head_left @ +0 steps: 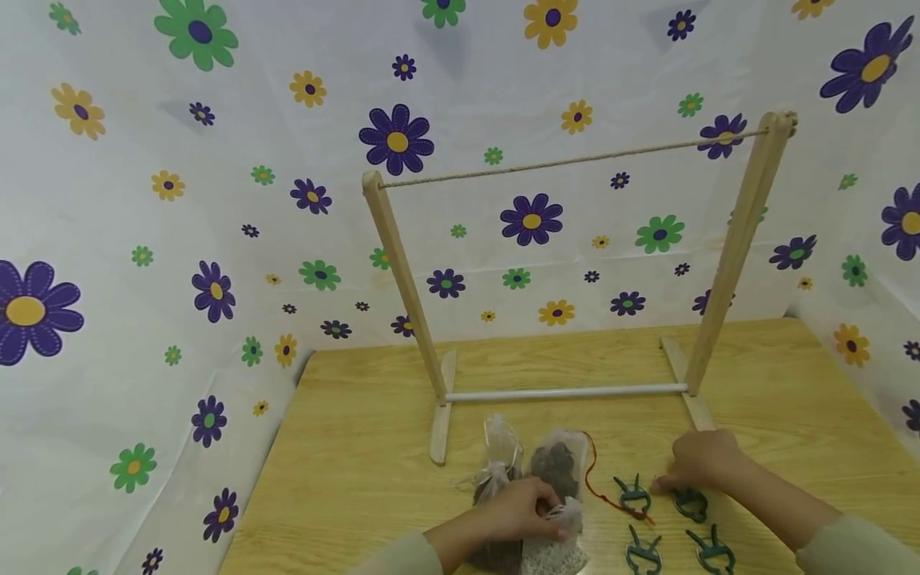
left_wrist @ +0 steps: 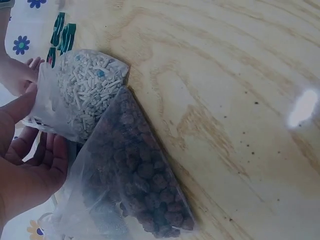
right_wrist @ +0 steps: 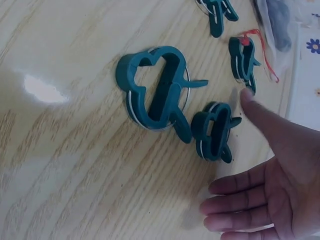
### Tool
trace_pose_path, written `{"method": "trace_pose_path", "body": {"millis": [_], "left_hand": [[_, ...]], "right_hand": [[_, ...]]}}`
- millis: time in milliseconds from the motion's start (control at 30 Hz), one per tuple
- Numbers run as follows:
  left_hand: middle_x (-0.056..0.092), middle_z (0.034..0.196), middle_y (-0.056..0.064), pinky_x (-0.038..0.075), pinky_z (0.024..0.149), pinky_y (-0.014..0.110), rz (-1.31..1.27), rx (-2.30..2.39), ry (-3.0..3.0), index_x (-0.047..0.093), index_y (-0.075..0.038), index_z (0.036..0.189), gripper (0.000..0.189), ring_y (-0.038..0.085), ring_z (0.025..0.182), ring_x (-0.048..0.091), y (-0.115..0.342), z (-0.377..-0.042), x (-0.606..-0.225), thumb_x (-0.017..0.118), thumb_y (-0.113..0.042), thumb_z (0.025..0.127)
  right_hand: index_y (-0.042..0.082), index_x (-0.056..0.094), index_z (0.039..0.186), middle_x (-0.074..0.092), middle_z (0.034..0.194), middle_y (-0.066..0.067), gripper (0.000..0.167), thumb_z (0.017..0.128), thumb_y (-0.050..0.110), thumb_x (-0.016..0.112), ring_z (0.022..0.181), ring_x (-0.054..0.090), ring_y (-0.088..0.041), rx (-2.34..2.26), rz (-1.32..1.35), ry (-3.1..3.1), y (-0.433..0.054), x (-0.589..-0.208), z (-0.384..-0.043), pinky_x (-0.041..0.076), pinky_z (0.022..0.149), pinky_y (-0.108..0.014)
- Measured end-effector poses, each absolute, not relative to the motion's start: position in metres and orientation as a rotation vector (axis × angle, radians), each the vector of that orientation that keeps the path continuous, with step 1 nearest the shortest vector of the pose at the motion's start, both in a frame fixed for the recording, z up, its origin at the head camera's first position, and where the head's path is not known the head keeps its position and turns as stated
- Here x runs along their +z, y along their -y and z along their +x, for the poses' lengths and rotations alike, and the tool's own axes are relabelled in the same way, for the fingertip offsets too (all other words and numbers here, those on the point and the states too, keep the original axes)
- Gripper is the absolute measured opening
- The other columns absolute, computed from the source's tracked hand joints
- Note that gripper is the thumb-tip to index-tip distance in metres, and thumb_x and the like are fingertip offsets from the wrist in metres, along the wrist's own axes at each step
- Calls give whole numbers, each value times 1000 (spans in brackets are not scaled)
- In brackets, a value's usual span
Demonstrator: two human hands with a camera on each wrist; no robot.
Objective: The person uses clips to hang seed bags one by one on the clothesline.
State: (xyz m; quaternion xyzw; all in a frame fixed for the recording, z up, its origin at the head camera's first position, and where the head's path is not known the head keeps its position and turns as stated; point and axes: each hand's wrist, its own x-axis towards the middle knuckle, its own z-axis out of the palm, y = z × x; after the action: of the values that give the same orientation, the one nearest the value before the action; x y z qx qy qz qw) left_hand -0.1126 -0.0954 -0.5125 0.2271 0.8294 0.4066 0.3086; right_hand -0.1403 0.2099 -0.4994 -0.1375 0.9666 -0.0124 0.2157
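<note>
1. The left sleeve (head_left: 399, 557) is of a pale colour, between beige and grey-green.
2. The right sleeve (head_left: 858, 548) has the same pale colour and looks plain.
3. Both sleeves finish on the forearm, and below them the arm is uncovered.
4. The left hand (head_left: 519, 509) and the right hand (head_left: 707, 459) are bare.

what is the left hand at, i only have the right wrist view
Observer: The left hand has its thumb and fingers around the gathered neck of a sheer bag of pale pellets.

Operator: ok, does anything stand beyond the green clips

Observer: Yes, the head view shows a wooden stand there, with twine strung across its top.
</note>
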Motion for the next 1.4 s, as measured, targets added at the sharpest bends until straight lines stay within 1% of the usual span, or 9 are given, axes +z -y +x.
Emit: {"method": "trace_pose_path", "body": {"millis": [167, 267, 400, 600, 767, 867, 1033, 1167, 1400], "left_hand": [[52, 72, -11, 41, 62, 17, 653, 976, -2263, 67, -3, 96, 23, -1, 64, 45, 95, -113, -510, 76, -18, 80], [44, 64, -11, 34, 55, 17, 719, 921, -2253, 61, -3, 84, 20, 1, 56, 37, 95, -116, -507, 72, -20, 84], [34, 59, -9, 25, 50, 18, 809, 882, -2177, 52, -6, 75, 23, 3, 51, 28, 96, -123, -504, 64, -18, 90], [35, 56, -10, 28, 49, 16, 892, 838, -2153, 56, -4, 75, 22, 2, 48, 29, 98, -131, -500, 57, -14, 94], [48, 57, -9, 30, 48, 16, 854, 872, -2193, 69, -6, 80, 22, 2, 46, 32, 99, -133, -494, 58, -20, 94], [66, 71, -6, 36, 51, 16, 805, 931, -2185, 75, -8, 94, 21, -1, 51, 42, 99, -132, -490, 59, -22, 93], [73, 95, -4, 44, 64, 10, 1031, 774, -2237, 73, -12, 106, 24, -9, 73, 58, 94, -128, -480, 55, -25, 96], [72, 95, -9, 42, 66, 4, 1298, 571, -2327, 73, -16, 107, 23, -13, 76, 58, 88, -123, -472, 54, -26, 97], [73, 92, -6, 42, 66, 3, 1497, 566, -2350, 73, -13, 101, 20, -10, 77, 61, 86, -120, -458, 55, -20, 96]], "right_hand": [[11, 54, 68, 48, 66, 1, 52, 71, 59, 73, 58, 43, -14, -124, -399, -2635, -210, -500, -141, 37, 53, -32], [11, 51, 68, 46, 65, 0, 48, 70, 52, 77, 58, 41, -15, -231, -381, -2599, -210, -501, -143, 32, 54, -31], [10, 51, 71, 48, 66, -2, 45, 71, 45, 79, 53, 46, -15, -299, -344, -2562, -211, -500, -146, 35, 52, -30], [10, 48, 66, 47, 64, -2, 31, 66, 28, 74, 48, 44, -12, -304, -388, -2595, -212, -497, -149, 32, 45, -26], [12, 43, 59, 37, 58, 3, 32, 64, 14, 75, 51, 29, -10, -415, -473, -2573, -216, -493, -151, 23, 48, -24], [11, 43, 62, 37, 58, 3, 33, 64, 7, 75, 51, 30, -10, -485, -517, -2563, -219, -491, -152, 25, 47, -23], [10, 48, 69, 44, 61, 2, 26, 68, 5, 73, 51, 37, -8, -584, -601, -2548, -226, -486, -157, 30, 48, -23], [12, 47, 68, 41, 61, 6, 24, 73, 5, 70, 52, 34, -5, -648, -729, -2523, -229, -482, -159, 29, 49, -21], [13, 50, 71, 41, 64, 9, 25, 79, 13, 73, 55, 32, -2, -693, -854, -2500, -225, -473, -160, 30, 51, -21]]}}
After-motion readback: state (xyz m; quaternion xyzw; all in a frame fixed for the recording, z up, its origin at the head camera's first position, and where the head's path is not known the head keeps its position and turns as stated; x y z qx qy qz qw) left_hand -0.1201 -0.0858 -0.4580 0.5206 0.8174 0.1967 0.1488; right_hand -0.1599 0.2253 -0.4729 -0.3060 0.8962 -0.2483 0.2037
